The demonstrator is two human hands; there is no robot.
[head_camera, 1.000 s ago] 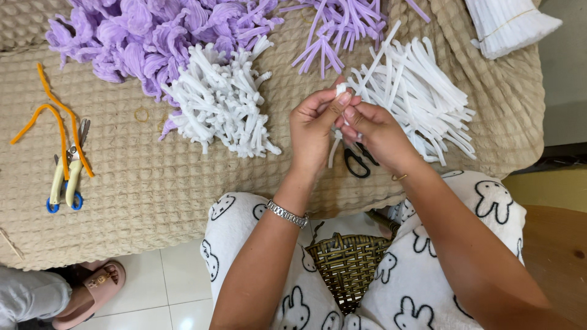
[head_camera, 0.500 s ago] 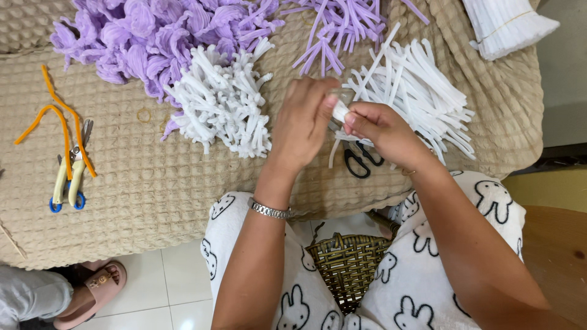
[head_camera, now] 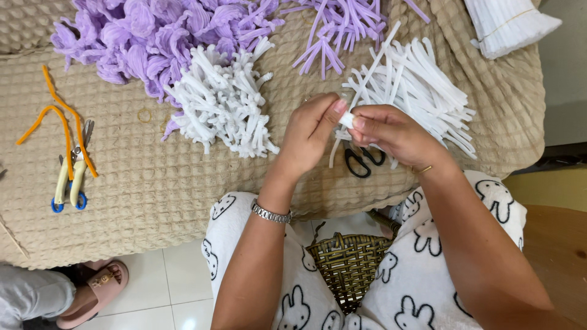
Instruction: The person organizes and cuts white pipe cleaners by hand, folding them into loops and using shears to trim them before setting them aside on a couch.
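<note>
My left hand (head_camera: 309, 134) and my right hand (head_camera: 391, 131) meet above the beige quilted surface (head_camera: 183, 183). Both pinch a small white pipe cleaner piece (head_camera: 347, 120) between their fingertips. Just behind the hands lies a loose pile of straight white pipe cleaners (head_camera: 416, 91). To the left of my left hand sits a heap of bent white pipe cleaner bundles (head_camera: 223, 101). Black-handled scissors (head_camera: 361, 160) lie under my right hand, partly hidden.
Purple pipe cleaner flowers (head_camera: 147, 36) and loose purple stems (head_camera: 336, 30) lie at the back. Orange pipe cleaners (head_camera: 61, 122) and yellow-handled pliers (head_camera: 68, 183) rest at left. A woven basket (head_camera: 348, 269) sits in my lap. Another person's sandalled foot (head_camera: 92, 290) shows at lower left.
My hands have shifted slightly and now sit fingertip to fingertip on the white piece; the left hand's fingers turned back toward the right hand after covering it.
</note>
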